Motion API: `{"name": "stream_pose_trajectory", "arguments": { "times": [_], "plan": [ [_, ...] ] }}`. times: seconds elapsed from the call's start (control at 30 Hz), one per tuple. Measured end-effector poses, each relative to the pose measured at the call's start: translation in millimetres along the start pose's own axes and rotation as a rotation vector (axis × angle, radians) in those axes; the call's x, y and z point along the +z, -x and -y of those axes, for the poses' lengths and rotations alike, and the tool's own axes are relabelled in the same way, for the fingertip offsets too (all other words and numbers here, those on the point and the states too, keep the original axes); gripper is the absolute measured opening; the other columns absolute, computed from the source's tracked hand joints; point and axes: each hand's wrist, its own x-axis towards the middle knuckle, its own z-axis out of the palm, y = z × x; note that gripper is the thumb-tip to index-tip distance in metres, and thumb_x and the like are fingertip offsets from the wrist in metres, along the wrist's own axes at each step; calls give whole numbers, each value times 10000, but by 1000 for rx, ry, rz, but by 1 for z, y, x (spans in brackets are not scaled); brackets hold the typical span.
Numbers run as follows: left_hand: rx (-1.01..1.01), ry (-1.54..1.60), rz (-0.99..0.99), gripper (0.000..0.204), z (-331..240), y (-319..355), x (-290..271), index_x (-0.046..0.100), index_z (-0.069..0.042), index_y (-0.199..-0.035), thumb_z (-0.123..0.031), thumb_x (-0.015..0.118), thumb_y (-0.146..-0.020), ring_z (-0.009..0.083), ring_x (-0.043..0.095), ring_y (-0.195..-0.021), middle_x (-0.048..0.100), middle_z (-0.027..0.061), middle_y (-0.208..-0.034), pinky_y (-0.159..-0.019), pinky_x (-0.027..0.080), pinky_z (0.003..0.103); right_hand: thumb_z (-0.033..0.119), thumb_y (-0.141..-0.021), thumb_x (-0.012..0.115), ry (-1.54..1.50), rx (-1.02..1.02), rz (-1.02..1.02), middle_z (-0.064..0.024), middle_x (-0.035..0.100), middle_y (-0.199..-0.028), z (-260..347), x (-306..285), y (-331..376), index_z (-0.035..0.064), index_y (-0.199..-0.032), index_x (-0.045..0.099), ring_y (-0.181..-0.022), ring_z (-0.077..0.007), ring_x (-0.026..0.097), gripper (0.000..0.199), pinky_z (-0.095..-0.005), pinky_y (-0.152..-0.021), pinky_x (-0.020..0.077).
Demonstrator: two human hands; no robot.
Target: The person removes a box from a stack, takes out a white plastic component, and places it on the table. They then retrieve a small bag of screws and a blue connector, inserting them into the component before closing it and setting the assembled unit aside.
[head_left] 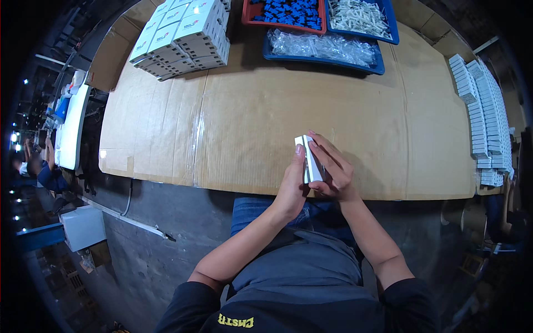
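A slim white box-like piece [312, 168] with a dark line along its length is held between both hands, just above the near edge of the cardboard-covered table. My left hand [291, 182] grips its left side, the thumb lying along the top. On the other side, the fingers of my right hand [337, 169] reach along the piece, with the thumb near its close end. My fingers cover much of it, so its exact kind cannot be made out.
Stacked white boxes [191, 41] stand at the far left. Beyond the hands are a red tray [284, 25] of blue parts, a blue tray [392, 30] of whitish parts and a blue tray [333, 64] of clear plastic pieces. More small boxes [482, 116] line the right.
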Motion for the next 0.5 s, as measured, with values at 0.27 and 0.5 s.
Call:
{"name": "stream_pose_trajectory", "arguments": {
  "times": [0.27, 0.5],
  "plan": [
    [611, -699, 28, 743, 19, -12, -12, 190, -10, -1623, -339, 572, -1077, 249, 445, -1389, 450, 148, -1471, -1167, 360, 428, 659, -1057, 385, -721, 689, -255, -218, 628, -1406, 17, 13, 2, -63, -1429, 572, -1277, -279, 615, 834, -362, -1105, 449],
    [373, -117, -77, 669, -8, -11, -16, 264, -100, -1614, -490, 408, -1090, 229, 584, -1246, 551, 124, -1404, -1063, 484, 369, 427, -1025, 563, -399, 508, 84, -220, 383, -1623, 25, -6, -13, -20, -1450, 568, -1482, -344, 422, 617, -448, -1205, 346]
  ]
}}
